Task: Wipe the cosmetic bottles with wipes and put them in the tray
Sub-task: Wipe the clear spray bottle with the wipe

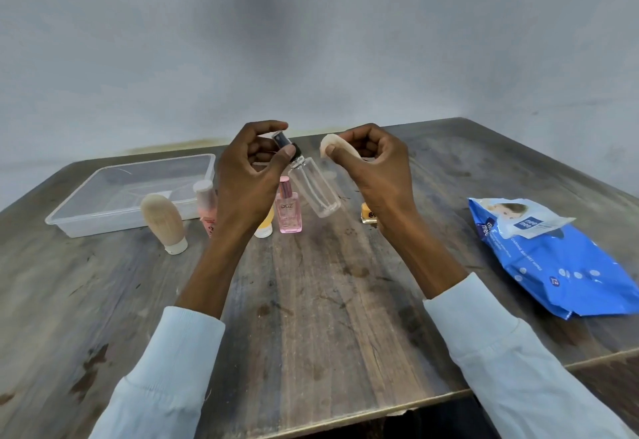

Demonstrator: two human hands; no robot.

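Left hand (254,169) pinches the clear spray bottle (313,188) by its black top, tilted; right hand (371,162) pinches a small wipe (328,148) just beside it.

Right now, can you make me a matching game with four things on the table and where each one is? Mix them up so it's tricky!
Things:
1. clear spray bottle
2. wipes pack
3. tray
4. pink perfume bottle

Places:
A. lying on the table at the right side
B. standing on the table between the two arms
C. held up in the air, tilted, by the left hand
D. on the table at the far left

Pairs: 1-C, 2-A, 3-D, 4-B
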